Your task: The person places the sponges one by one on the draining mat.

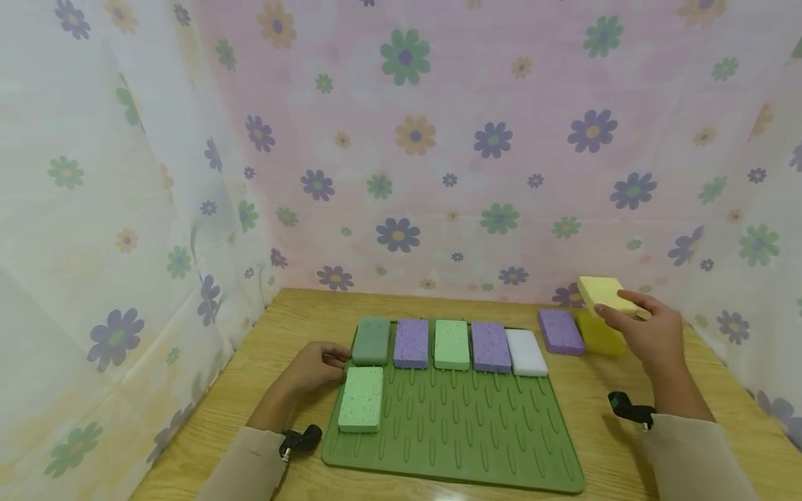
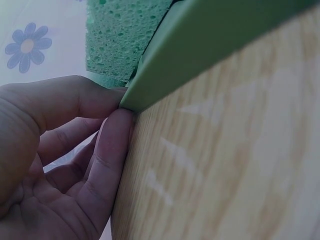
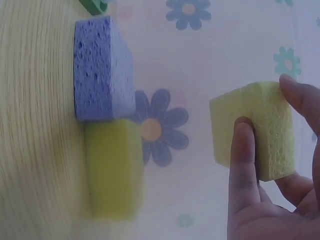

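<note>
In the head view my right hand (image 1: 654, 330) holds a pale yellow sponge (image 1: 606, 293) in the air between thumb and fingers. Below it, a darker yellow sponge (image 1: 598, 332) rests on the table, touching a purple sponge (image 3: 104, 70) on its left. My left hand (image 1: 316, 365) is at the left edge of a green ridged mat (image 1: 464, 431). Close up in the left wrist view, thumb and forefinger (image 2: 112, 145) pinch the mat's rim (image 2: 165, 55). Beside that hand lie a grey-green sponge (image 1: 371, 341) and a speckled light green sponge (image 1: 361, 399), both on the mat.
Along the mat's back edge, a purple sponge (image 1: 411, 344), a light green sponge (image 1: 451, 344), another purple sponge (image 1: 491, 346) and a white sponge (image 1: 527, 353) continue the row. A flowered cloth (image 1: 451, 174) hangs behind and beside the wooden table (image 1: 250, 348).
</note>
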